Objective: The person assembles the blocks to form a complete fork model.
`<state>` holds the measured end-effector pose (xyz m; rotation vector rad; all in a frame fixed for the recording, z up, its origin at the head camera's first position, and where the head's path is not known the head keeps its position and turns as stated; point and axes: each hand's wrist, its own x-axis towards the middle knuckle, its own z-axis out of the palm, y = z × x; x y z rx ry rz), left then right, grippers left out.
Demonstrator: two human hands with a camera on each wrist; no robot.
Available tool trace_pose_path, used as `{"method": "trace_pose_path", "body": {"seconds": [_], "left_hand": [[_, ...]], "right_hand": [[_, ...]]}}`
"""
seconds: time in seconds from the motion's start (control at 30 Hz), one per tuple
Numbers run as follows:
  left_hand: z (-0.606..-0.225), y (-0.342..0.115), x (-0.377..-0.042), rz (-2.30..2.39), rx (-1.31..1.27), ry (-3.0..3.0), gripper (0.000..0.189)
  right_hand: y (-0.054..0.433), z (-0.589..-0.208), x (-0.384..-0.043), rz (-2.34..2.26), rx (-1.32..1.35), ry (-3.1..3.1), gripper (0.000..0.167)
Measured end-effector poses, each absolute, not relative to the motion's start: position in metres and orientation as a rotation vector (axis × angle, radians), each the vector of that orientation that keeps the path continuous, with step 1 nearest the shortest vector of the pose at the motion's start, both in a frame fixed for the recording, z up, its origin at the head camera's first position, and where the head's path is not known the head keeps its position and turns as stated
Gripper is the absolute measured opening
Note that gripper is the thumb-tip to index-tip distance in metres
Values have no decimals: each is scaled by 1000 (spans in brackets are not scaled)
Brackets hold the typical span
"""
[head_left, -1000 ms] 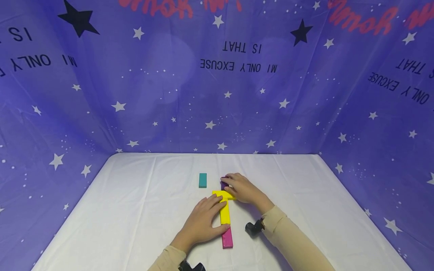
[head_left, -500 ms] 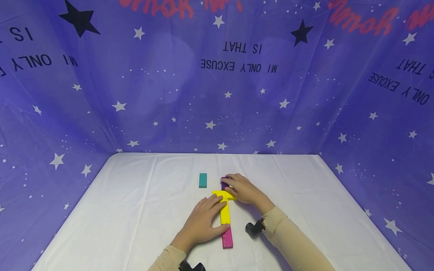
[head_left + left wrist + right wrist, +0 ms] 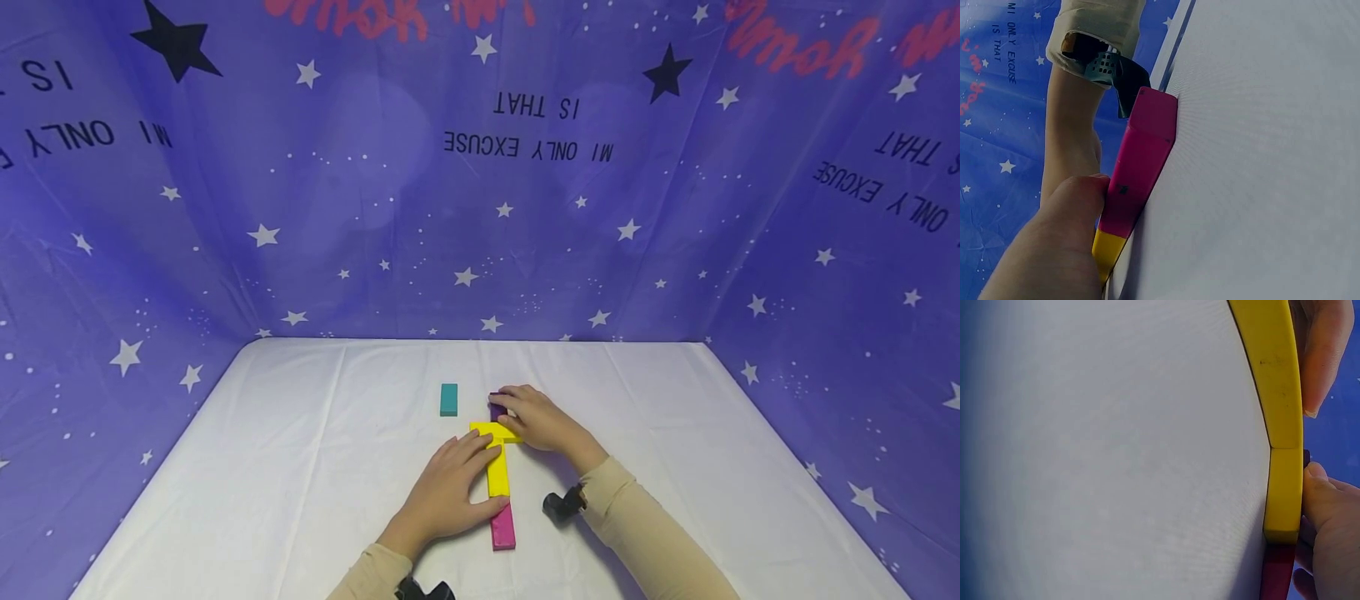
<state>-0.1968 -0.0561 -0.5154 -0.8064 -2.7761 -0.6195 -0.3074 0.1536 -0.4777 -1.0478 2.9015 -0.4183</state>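
In the head view a yellow block (image 3: 486, 430) lies crosswise. A second yellow block (image 3: 498, 477) runs back from it toward the person, and a pink block (image 3: 503, 527) continues that line. My left hand (image 3: 450, 487) rests along its left side, fingertips on the yellow blocks and thumb where yellow meets pink. Beyond the crosswise block, my right hand (image 3: 540, 418) pinches a small purple block (image 3: 497, 410) between thumb and fingers. A dark red block (image 3: 1279, 572) touches the yellow block end (image 3: 1284, 494) in the right wrist view; the right hand hides it from the head view.
A teal block (image 3: 448, 401) stands alone to the left of the purple one. White cloth (image 3: 337, 417) covers the table, and a purple star-printed curtain (image 3: 420, 250) rises along its back and sides. Black cameras are strapped at both wrists.
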Motion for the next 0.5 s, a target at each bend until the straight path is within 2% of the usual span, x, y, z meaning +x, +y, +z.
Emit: {"method": "trace_pose_path", "body": {"seconds": [0.5], "left_hand": [[-514, -56, -196, -602, -809, -2762, 73]], "right_hand": [[154, -475, -308, -432, -1035, 2888, 44]]}}
